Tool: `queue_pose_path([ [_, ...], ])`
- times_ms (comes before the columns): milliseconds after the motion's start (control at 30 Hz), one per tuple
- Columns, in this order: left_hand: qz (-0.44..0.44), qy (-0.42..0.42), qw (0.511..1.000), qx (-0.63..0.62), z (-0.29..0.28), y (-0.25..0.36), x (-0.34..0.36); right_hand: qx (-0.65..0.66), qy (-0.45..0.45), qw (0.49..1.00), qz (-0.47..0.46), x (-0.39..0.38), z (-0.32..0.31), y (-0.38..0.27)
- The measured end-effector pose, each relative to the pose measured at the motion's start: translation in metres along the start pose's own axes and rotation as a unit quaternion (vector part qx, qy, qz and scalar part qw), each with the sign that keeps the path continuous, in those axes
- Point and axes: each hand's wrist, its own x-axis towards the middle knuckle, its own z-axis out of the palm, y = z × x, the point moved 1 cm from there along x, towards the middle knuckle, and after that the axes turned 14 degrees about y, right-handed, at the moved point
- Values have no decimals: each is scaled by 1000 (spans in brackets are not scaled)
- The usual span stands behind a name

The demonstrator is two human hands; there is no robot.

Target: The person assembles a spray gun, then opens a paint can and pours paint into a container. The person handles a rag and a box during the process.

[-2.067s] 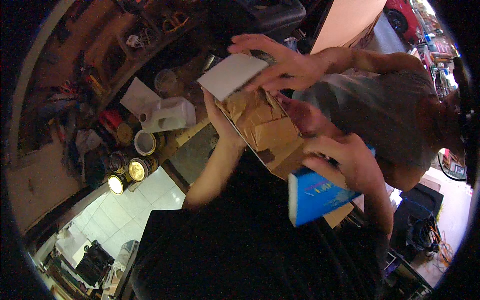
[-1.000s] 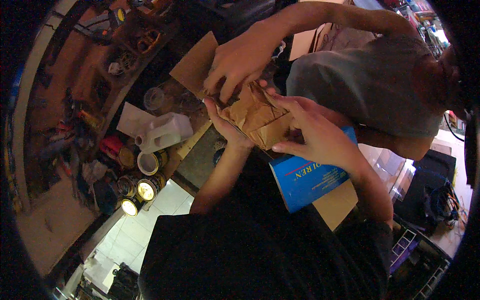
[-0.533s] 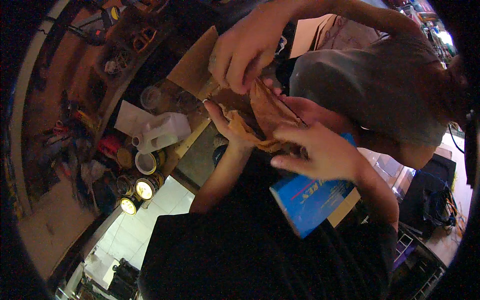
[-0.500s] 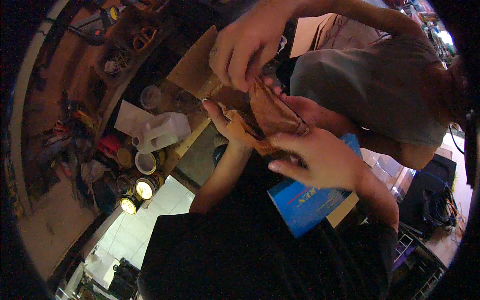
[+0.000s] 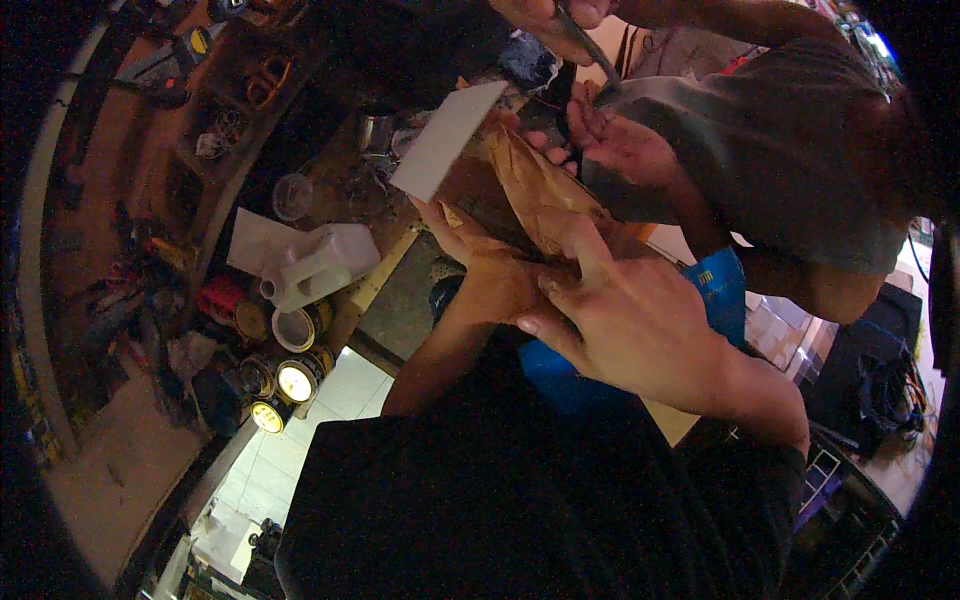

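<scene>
Brown crumpled paper (image 5: 525, 180) is spread between my two hands, with its folds standing up away from me. My left hand (image 5: 480, 260) grips its near left side, fingers partly hidden by the paper. My right hand (image 5: 625, 300) lies across the near right side, thumb and fingers closed on the edge. A flat pale grey card (image 5: 450, 142) stands tilted just beyond my left fingertips; whether they touch it I cannot tell. Opposite, a co-worker's open hand (image 5: 630, 145) is beside the paper, and their other hand (image 5: 548, 25) holds a dark, slim tool (image 5: 590, 48).
Under my right forearm lies a blue packet (image 5: 715, 290). At left, a translucent plastic jug (image 5: 325, 262) lies near several round tins (image 5: 298, 380) and a clear cup (image 5: 293, 197). A cluttered tool shelf (image 5: 225, 130) runs along the left; coiled cables (image 5: 890, 395) lie far right.
The co-worker's upper hand has drawn back from the paper and now shows a dark tool. A pale card face appears where brown cardboard was. My right hand has moved left, closer to my left.
</scene>
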Motion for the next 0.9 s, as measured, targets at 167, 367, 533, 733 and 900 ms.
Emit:
queue_pose_path([
  [167, -16, -16, 999, 33, 18, 7, 0, -19, -10, 999, -39, 9, 6, 1],
  [367, 21, 15, 992, 121, 60, 16, -14, -39, -7, 999, -4, 6, 2, 0],
  [533, 40, 51, 990, 129, 69, 18, -22, -39, -17, 999, -15, 1, 2, 2],
  [733, 41, 100, 988, 110, 76, 15, -29, -41, -43, 998, 9, -2, 4, -9],
  [900, 64, 71, 992, 86, 65, 16, -23, -83, -9, 995, 56, -6, 4, -14],
])
